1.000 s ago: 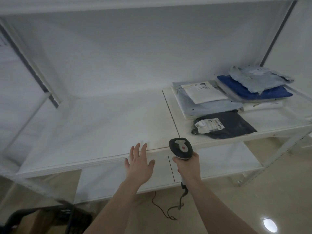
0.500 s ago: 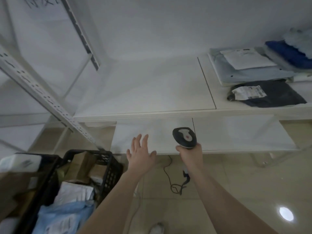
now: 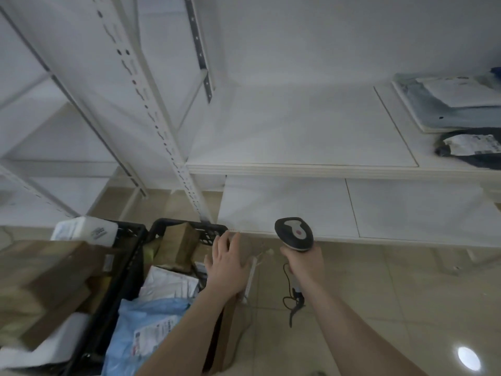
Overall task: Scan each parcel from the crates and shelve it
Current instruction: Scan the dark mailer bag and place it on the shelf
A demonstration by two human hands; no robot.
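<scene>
Head cam: L hand (image 3: 226,264) open over crate (image 3: 187,226), R hand (image 3: 305,263) gripping scanner (image 3: 294,233).

Head view looks forward and down, close above crates (image 3: 130,267); edges blurred.

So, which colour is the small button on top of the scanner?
Red, on a light grey strip of the dark scanner, seen in the head view.
</scene>
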